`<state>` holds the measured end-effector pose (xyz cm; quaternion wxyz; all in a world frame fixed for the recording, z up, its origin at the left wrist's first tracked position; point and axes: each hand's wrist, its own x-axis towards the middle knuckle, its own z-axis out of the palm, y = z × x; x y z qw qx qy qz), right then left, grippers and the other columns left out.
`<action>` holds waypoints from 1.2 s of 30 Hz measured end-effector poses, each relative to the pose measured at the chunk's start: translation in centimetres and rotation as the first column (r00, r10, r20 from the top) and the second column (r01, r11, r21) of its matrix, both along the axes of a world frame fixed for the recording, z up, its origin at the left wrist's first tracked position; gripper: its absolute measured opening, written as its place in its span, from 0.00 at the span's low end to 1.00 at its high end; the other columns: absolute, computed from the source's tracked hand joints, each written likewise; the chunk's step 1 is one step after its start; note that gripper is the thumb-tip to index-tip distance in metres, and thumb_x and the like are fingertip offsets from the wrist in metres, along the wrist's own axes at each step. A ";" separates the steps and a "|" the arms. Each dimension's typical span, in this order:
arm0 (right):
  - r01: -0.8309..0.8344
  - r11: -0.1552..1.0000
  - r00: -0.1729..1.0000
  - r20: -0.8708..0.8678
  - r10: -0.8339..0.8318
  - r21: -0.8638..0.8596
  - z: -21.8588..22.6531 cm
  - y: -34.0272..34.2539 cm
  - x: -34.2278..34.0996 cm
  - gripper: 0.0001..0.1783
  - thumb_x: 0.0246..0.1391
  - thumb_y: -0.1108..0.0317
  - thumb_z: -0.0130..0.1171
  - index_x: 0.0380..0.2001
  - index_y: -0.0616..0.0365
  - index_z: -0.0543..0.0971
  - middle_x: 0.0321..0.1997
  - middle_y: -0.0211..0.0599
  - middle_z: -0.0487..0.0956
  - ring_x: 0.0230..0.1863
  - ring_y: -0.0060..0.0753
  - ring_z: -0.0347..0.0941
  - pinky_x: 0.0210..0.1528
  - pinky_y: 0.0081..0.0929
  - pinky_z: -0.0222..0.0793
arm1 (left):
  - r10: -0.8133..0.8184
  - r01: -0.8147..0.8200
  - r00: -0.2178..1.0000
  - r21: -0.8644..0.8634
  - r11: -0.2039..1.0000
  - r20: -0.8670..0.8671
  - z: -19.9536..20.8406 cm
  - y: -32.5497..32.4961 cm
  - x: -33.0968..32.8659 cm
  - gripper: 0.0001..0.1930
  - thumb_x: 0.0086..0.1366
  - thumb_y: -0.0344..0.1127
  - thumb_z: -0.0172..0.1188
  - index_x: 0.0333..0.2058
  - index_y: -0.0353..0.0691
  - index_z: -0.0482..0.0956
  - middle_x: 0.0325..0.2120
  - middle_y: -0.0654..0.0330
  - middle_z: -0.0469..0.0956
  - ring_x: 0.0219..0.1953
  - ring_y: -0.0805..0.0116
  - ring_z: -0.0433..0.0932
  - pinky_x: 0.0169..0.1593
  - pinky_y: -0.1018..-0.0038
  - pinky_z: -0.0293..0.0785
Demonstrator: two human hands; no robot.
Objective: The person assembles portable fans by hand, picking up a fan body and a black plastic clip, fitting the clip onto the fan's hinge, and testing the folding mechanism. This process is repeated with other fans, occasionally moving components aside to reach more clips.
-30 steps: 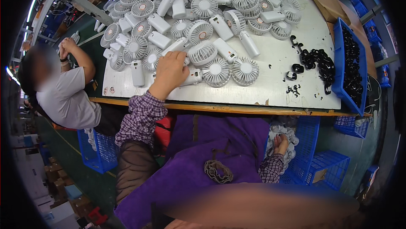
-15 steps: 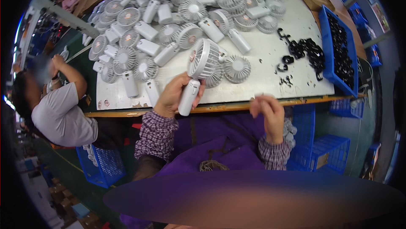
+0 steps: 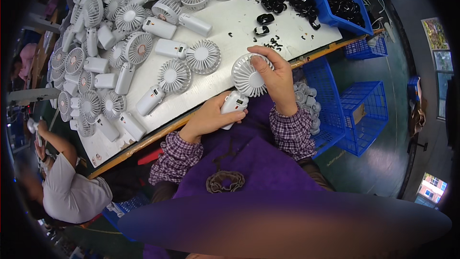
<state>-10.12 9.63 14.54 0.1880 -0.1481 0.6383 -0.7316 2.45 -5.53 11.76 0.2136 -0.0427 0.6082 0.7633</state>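
Even, fairly bright light covers the flat white worktable (image 3: 229, 50), leaving a soft sheen near its front edge. Below that edge, the purple cloth apron (image 3: 254, 163) sits in dimmer shade. A small glass window (image 3: 432, 188) glares well beyond the right edge. Fisheye distortion bends straight lines toward black corners. A smooth brown-and-blue oval smear (image 3: 282, 223) blurs the bottom; the held white plastic fan (image 3: 247, 79) looks sharp.

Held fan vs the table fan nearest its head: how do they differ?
Support: the held fan is in the left hand and right hand; the table fan lies untouched on the white table.
Pose: the held fan's handle points toward the person; the table fan's handle points to the left.
Shared: white body, round slatted head, small dark display.
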 end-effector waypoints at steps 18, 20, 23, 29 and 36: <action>0.242 0.922 0.781 -0.625 -0.001 0.301 -2.6 2.5 -1.6 0.08 0.49 0.75 0.58 0.34 0.64 0.78 0.32 0.39 0.75 0.35 0.33 0.72 0.38 0.26 0.67 | 0.416 -0.394 0.903 -0.176 0.902 0.105 -1.9 1.6 2.2 0.13 0.61 0.40 0.61 0.30 0.32 0.80 0.19 0.61 0.77 0.20 0.77 0.75 0.21 0.81 0.70; 0.437 0.820 0.580 -0.812 0.058 0.370 -2.3 1.9 -4.7 0.08 0.45 0.75 0.59 0.33 0.61 0.78 0.31 0.40 0.72 0.34 0.39 0.71 0.36 0.29 0.67 | 0.337 -0.343 0.924 0.001 0.940 0.183 -2.1 0.3 2.0 0.13 0.62 0.40 0.59 0.34 0.33 0.75 0.24 0.60 0.76 0.23 0.74 0.76 0.26 0.80 0.73; 0.478 0.725 0.467 -0.842 0.268 0.496 -4.5 0.4 -9.2 0.08 0.43 0.75 0.59 0.31 0.59 0.78 0.29 0.40 0.70 0.35 0.44 0.71 0.35 0.34 0.67 | 0.334 -0.334 0.943 0.032 0.942 0.000 -1.1 0.1 1.4 0.13 0.64 0.39 0.57 0.38 0.33 0.72 0.27 0.59 0.76 0.27 0.74 0.77 0.32 0.79 0.74; 0.081 0.949 0.926 -0.375 0.041 0.304 -3.4 1.0 -7.0 0.02 0.53 0.73 0.54 0.29 0.61 0.74 0.27 0.35 0.77 0.24 0.28 0.74 0.26 0.23 0.67 | 0.476 -0.468 0.869 0.092 0.879 -0.135 -0.2 -0.4 0.0 0.15 0.65 0.35 0.55 0.45 0.31 0.69 0.35 0.56 0.79 0.34 0.73 0.78 0.38 0.78 0.73; -0.033 0.854 0.878 0.394 0.273 -0.519 -3.3 -0.6 5.1 0.01 0.55 0.77 0.54 0.31 0.63 0.72 0.29 0.47 0.80 0.24 0.32 0.78 0.23 0.21 0.73 | 0.442 -0.580 0.704 -0.090 0.810 -0.557 -0.9 0.5 -2.2 0.22 0.60 0.50 0.60 0.37 0.33 0.73 0.23 0.63 0.75 0.26 0.78 0.72 0.30 0.80 0.67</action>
